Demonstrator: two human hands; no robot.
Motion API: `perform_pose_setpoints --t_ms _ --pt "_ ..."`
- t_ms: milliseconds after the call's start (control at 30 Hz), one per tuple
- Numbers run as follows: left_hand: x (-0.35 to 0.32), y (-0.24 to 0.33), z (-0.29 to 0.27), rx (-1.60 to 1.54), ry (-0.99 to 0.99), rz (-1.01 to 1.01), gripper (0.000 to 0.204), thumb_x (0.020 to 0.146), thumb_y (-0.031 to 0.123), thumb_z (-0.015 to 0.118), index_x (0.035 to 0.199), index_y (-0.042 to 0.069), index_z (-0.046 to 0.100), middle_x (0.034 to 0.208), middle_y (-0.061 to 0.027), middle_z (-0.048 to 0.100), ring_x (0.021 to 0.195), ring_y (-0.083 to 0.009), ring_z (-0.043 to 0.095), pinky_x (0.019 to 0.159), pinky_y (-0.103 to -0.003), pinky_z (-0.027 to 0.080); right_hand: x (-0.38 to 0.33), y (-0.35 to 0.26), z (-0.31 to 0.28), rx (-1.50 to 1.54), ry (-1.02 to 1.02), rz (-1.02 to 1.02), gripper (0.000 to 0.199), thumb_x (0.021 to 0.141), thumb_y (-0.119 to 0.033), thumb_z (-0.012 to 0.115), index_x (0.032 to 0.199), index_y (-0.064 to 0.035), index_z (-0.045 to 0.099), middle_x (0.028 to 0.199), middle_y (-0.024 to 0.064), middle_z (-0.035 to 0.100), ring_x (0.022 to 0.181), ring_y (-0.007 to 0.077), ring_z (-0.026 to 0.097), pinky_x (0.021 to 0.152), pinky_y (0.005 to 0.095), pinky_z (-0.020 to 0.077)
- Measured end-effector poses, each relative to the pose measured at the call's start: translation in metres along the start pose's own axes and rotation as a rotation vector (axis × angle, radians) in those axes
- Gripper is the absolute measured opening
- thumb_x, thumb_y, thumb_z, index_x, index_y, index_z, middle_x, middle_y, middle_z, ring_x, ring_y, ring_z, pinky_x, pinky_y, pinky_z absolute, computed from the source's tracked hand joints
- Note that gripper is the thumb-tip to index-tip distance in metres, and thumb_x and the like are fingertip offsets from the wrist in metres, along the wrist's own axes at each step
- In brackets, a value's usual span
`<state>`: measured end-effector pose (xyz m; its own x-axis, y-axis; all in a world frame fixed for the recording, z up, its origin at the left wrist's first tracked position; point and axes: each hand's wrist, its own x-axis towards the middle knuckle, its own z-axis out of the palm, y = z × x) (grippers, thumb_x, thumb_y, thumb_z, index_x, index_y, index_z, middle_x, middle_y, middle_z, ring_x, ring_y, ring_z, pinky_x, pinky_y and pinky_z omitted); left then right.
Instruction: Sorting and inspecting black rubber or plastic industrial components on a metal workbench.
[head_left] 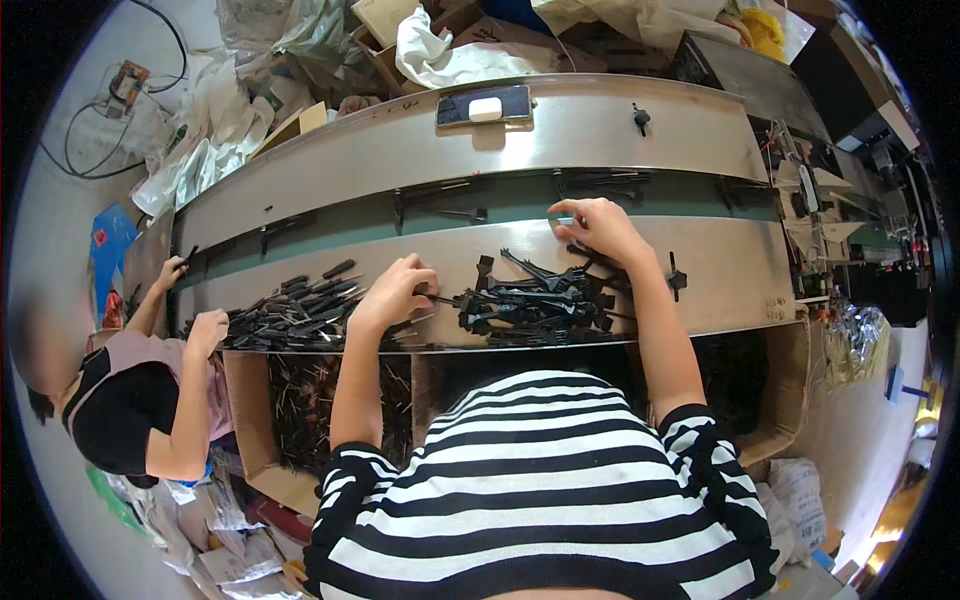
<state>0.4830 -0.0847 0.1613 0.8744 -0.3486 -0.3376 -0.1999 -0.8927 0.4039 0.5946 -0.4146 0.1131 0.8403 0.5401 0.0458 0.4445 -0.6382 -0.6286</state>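
Note:
My left hand (398, 290) is closed over the near metal ledge, its fingertips pinching a thin black rod-like piece (442, 299). To its left lies a heap of slim black-handled pieces with thin metal shafts (305, 310). On its right is a pile of black plastic parts with flat, widened ends (535, 300). My right hand (598, 230) reaches past that pile to the edge of the green conveyor belt (520, 200). Its thumb and index finger are apart, with nothing visible between them. More dark pieces (465, 214) are spread along the belt.
Beyond the belt, a phone (455, 108) with a small white case (485, 109) rests on the far ledge, near a single black part (641, 120). A co-worker (120, 400) handles pieces at the left. Cardboard boxes (255, 420) of dark parts stand below the near ledge.

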Motion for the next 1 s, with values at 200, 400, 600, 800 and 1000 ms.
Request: perform_pose_setpoints --t_ms 200,400,600,800,1000 --pt "0.002 -0.011 0.008 -0.066 0.125 0.047 0.024 0.061 0.003 0.076 0.081 0.005 0.062 0.082 -0.0101 0.055 0.082 -0.0297 0.056 0.074 -0.038 0.047 0.006 0.008 0.006 -0.088 0.477 -0.082 0.013 0.081 -0.029 0.065 0.084 -0.0176 0.071 0.072 0.0045 0.059 0.073 0.0245 0.059 0.061 0.0367 0.0470" --pt "0.000 -0.008 0.014 -0.183 0.172 0.005 0.024 0.060 0.003 0.077 0.079 0.006 0.064 0.079 -0.0101 0.054 0.078 -0.0285 0.057 0.071 -0.038 0.047 0.004 0.020 0.005 -0.177 0.374 -0.084 0.035 0.085 -0.041 0.059 0.080 -0.0084 0.069 0.076 0.0088 0.061 0.078 0.0294 0.056 0.076 0.0403 0.0412" --pt "0.003 -0.009 0.015 -0.173 0.170 -0.047 0.024 0.060 0.004 0.078 0.081 0.006 0.066 0.079 -0.0096 0.053 0.078 -0.0280 0.056 0.070 -0.038 0.047 0.004 0.026 0.011 -0.227 0.189 0.012 0.038 0.086 -0.044 0.055 0.082 -0.0103 0.071 0.081 0.0094 0.065 0.082 0.0293 0.058 0.077 0.0416 0.0414" --pt "0.000 -0.006 0.014 -0.180 0.181 -0.033 0.023 0.061 0.005 0.078 0.081 0.006 0.066 0.080 -0.0092 0.054 0.080 -0.0276 0.056 0.072 -0.037 0.047 0.000 0.033 0.007 -0.416 0.265 0.213 0.045 0.082 -0.052 0.058 0.082 -0.0090 0.071 0.086 0.0100 0.063 0.089 0.0285 0.057 0.080 0.0412 0.0412" --pt "0.001 -0.008 0.008 -0.218 0.154 -0.022 0.024 0.062 0.004 0.078 0.082 0.005 0.065 0.079 -0.0087 0.056 0.077 -0.0243 0.057 0.070 -0.034 0.047 -0.002 0.038 -0.001 -0.394 0.284 0.329 0.044 0.081 -0.053 0.059 0.083 -0.0091 0.067 0.090 0.0110 0.062 0.095 0.0278 0.056 0.083 0.0420 0.0410"
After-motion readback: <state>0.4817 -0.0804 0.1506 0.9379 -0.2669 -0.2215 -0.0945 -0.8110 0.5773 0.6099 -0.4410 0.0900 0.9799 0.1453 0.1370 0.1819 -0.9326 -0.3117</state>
